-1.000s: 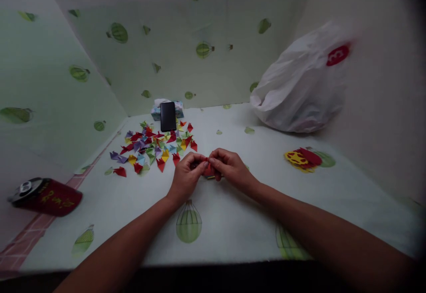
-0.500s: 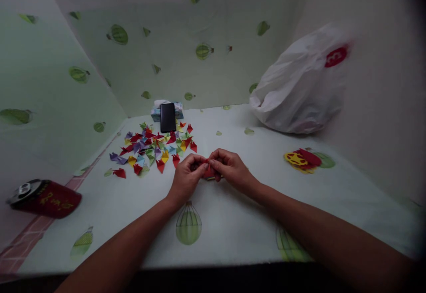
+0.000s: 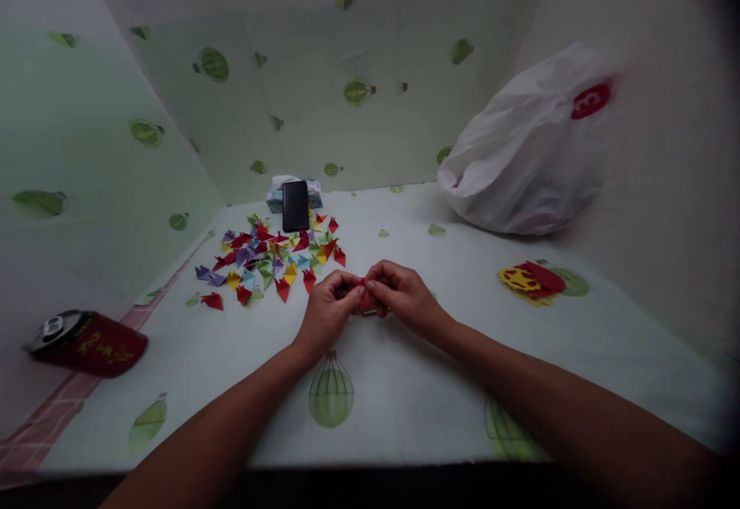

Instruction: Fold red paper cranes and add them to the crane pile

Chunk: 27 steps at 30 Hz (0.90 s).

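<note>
Both my hands meet above the middle of the table, pinching a small piece of red folded paper [image 3: 364, 281] between thumbs and fingertips. My left hand [image 3: 331, 305] grips its left side, and my right hand [image 3: 401, 293] grips its right side. Fingers cover most of the paper, so its exact shape is hidden. Just beneath the hands lies something reddish with a yellowish edge [image 3: 368, 311], mostly concealed. Left of my left hand, many small origami pieces [image 3: 266, 262] in red, yellow, purple, blue and green are spread over the tablecloth.
A black phone [image 3: 295, 206] leans on a tissue box [image 3: 314, 191] behind the origami. At far left stands a red drink can [image 3: 95, 345]. A white plastic bag [image 3: 520, 162] rests at the back right, with red and yellow cut-outs [image 3: 529, 281] in front of it.
The whole view has shifted slightly to the right. My hands stay together on the red paper, with only small finger movement.
</note>
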### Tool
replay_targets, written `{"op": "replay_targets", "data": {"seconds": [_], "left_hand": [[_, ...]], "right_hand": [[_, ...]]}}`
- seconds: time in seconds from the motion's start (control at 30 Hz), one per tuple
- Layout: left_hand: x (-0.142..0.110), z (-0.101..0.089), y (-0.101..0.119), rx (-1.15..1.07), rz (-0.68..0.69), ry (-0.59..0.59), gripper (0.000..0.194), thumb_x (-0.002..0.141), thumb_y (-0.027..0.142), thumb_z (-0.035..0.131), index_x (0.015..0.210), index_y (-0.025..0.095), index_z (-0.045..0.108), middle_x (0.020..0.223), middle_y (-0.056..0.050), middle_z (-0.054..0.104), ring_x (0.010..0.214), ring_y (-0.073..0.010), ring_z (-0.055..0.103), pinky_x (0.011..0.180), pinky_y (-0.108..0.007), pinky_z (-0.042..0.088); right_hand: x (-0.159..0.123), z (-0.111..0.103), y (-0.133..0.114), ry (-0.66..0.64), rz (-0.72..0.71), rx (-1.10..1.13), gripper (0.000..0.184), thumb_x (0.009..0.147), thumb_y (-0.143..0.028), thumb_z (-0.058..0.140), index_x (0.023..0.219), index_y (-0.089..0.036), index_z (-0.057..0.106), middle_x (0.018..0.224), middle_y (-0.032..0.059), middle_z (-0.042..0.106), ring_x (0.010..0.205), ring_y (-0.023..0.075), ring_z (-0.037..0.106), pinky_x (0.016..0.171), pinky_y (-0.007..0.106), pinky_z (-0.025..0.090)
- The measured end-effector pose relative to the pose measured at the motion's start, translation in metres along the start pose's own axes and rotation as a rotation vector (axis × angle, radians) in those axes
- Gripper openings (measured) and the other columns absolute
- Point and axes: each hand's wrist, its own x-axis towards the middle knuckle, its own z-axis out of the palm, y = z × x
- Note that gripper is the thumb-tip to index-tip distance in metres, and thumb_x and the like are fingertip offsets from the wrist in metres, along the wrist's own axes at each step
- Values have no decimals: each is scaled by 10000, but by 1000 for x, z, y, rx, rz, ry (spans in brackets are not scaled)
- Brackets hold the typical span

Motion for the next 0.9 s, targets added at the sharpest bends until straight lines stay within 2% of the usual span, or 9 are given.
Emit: {"op": "replay_targets", "data": {"seconds": [0.13,0.4,0.67,0.9], "left_hand": [[0,1,0,-42,-25,-3,224,766,352,744,806,142,676,678,6,628,545,-101,523,506,-230,431],[-2,2,1,-77,-65,-9,235,774,349,734,827,125,684,631,23,599,513,-83,493,491,-215,399],[-3,3,-2,-249,-101,-19,235,783,346,761,839,131,684,637,24,611,537,-78,497,516,-205,397],[-2,4,-4,-359,-146,-57,260,785,357,777,832,118,688,646,5,627,563,-80,517,541,-204,399]], "right_hand": [[-2,2,-1,15,-21,-25,156,864,-329,594,808,-189,552,604,-31,593,479,97,525,477,231,431],[-4,0,0,89,-163,-213,85,867,-247,579,812,-184,593,639,-24,584,538,98,523,499,220,416],[-1,1,4,21,5,94,156,876,-335,608,858,-183,581,656,-12,658,521,110,605,527,249,507],[1,1,12,-38,39,221,199,877,-357,666,878,-196,549,663,2,699,558,134,658,530,253,520]]}}
